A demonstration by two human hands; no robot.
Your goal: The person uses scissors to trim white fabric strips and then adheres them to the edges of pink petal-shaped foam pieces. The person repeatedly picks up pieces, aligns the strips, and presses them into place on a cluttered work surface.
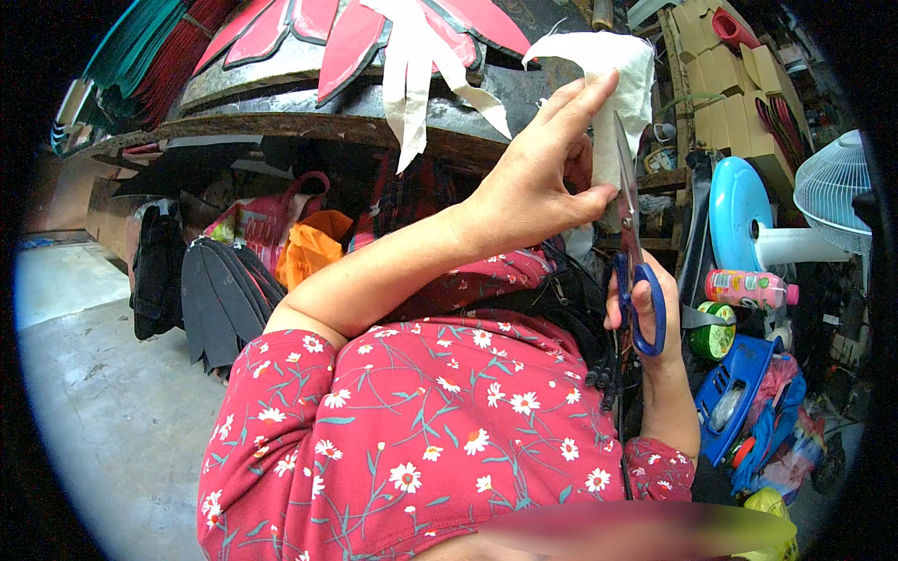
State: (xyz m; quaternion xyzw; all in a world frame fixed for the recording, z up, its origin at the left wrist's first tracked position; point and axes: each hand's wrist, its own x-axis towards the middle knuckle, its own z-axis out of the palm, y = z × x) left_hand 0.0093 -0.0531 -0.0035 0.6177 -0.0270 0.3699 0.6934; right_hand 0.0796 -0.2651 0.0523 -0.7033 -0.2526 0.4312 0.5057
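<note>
My left hand [538, 173] pinches the lower edge of a piece of white cloth [625, 79] between thumb and fingers, and the index finger reaches up along it. In my right hand [662, 297] is a pair of scissors [628, 229] with blue handles. Their blades point upward and lie against the cloth, close to my left thumb; I cannot tell how far apart the blades are. White cloth strips [408, 93] hang over the edge of the workbench [309, 123]. Behind them lie red leaf-shaped pieces [351, 51] with black borders.
Stacked green and dark red sheets [154, 56] stand far left. Dark grey cut pieces [224, 299] and an orange bag [313, 248] sit below the bench. To the right are a blue round fan base [736, 213], a pink bottle [748, 288] and a blue basket [734, 393].
</note>
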